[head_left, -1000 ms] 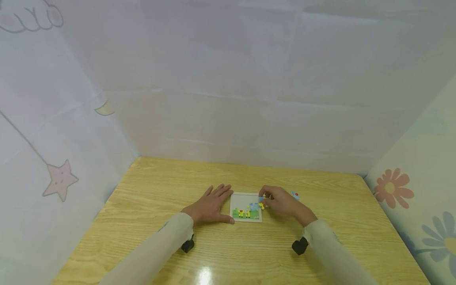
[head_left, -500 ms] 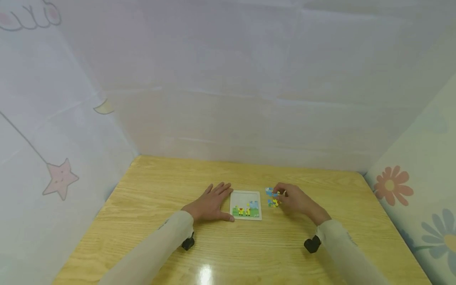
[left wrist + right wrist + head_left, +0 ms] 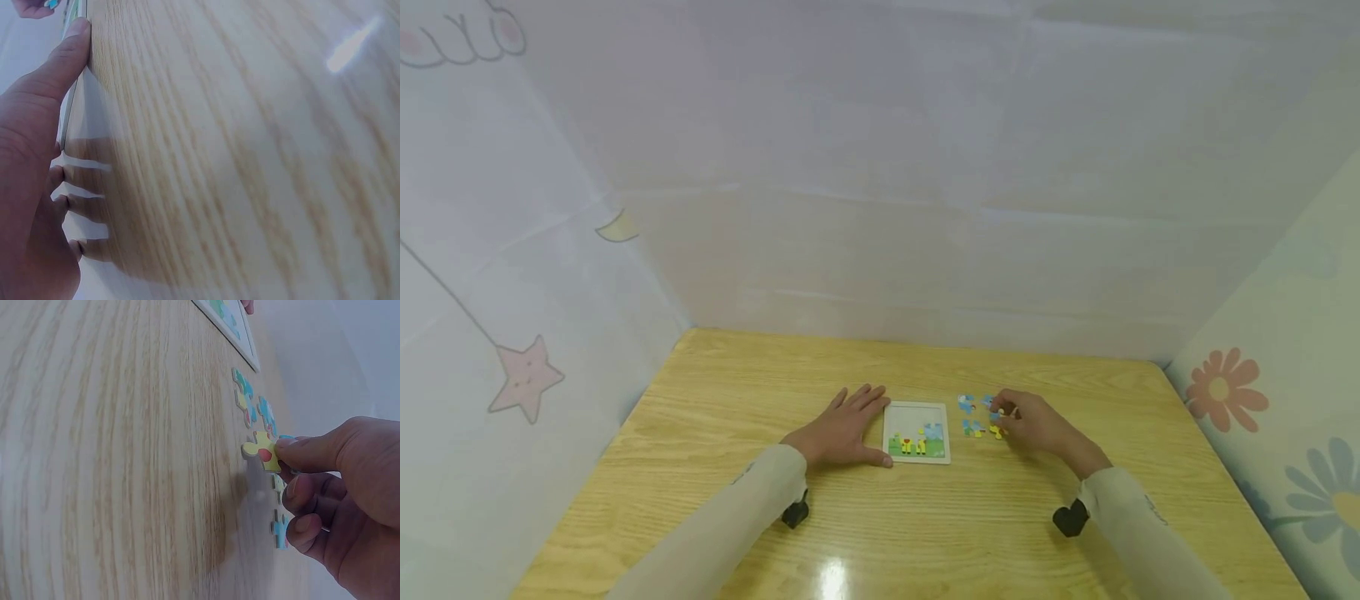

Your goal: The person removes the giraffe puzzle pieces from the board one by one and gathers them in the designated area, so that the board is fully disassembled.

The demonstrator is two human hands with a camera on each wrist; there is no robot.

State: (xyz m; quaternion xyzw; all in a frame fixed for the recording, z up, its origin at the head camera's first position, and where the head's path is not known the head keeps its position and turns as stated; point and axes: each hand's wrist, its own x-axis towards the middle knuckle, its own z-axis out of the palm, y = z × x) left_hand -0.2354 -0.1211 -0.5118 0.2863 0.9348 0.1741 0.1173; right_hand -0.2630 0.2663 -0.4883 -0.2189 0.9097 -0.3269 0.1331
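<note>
A white-framed jigsaw tray [image 3: 917, 406] lies on the table, with fitted pieces [image 3: 913, 446] in green, yellow and blue along its lower part. My left hand [image 3: 841, 432] lies spread at the tray's left side, thumb and fingers touching its border. To the right of the tray, my right hand [image 3: 1032, 423] pinches a yellow puzzle piece with a red spot [image 3: 265, 450] between thumb and finger, just over the wood. Loose pieces lie about it: a blue and white one [image 3: 966, 403], a blue and yellow one [image 3: 973, 429], and others partly hidden by the fingers.
The wooden table [image 3: 865, 517] reaches back to a pale cloth wall [image 3: 880, 250], with printed cloth at both sides. Beyond my right fingers, more loose pieces [image 3: 280, 530] lie on the wood.
My right hand has moved right, away from the tray's right edge, and more loose pieces now show between it and the tray. The left hand has stayed in place.
</note>
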